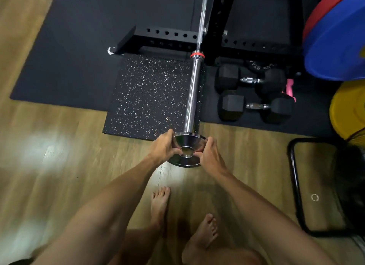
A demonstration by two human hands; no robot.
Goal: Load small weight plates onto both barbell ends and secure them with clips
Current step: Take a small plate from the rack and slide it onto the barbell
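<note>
At the near end of the bar (192, 95), a small chrome plate (186, 152) is held with its hole just at the sleeve tip. Both hands grasp it: the left hand (165, 146) curls round the left rim, the right hand (209, 152) round the right rim, thumbs toward the centre hole. Whether the sleeve has entered the hole cannot be told.

The step appears to be threading the plate on. To do it well, the person should keep the plate square to the sleeve, since a tilted plate is likely to bind, and push evenly with both hands along the bar up to the red collar (198, 54). Fingers should stay off the inner face as the plate nears the collar. Bare feet (201, 233) stand on the floor (59, 166) below, so a firm grip matters. No clip is visible.

Two dumbbells (254, 106) lie right of the bar on the mat (69, 67).
</note>
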